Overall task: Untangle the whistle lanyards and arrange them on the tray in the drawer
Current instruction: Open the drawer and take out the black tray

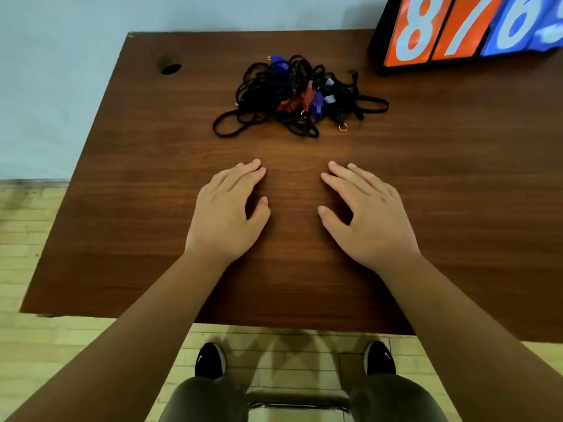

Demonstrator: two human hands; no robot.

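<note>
A tangled heap of black lanyards point(274, 95) with red and blue whistles point(307, 99) lies on the far middle of the brown wooden desk point(137, 208). A small metal ring point(343, 127) sticks out at the heap's near right. My left hand point(227, 211) and my right hand point(365, 214) rest flat on the desk, palms down, fingers straight, a short way in front of the heap and apart from it. Neither hand holds anything. No drawer or tray is in view.
A flip scoreboard point(469, 28) with orange and blue number cards stands at the desk's far right corner. A cable hole point(170, 68) sits at the far left. Below the near edge are my knees, black shoes and a metal chair frame point(298, 405).
</note>
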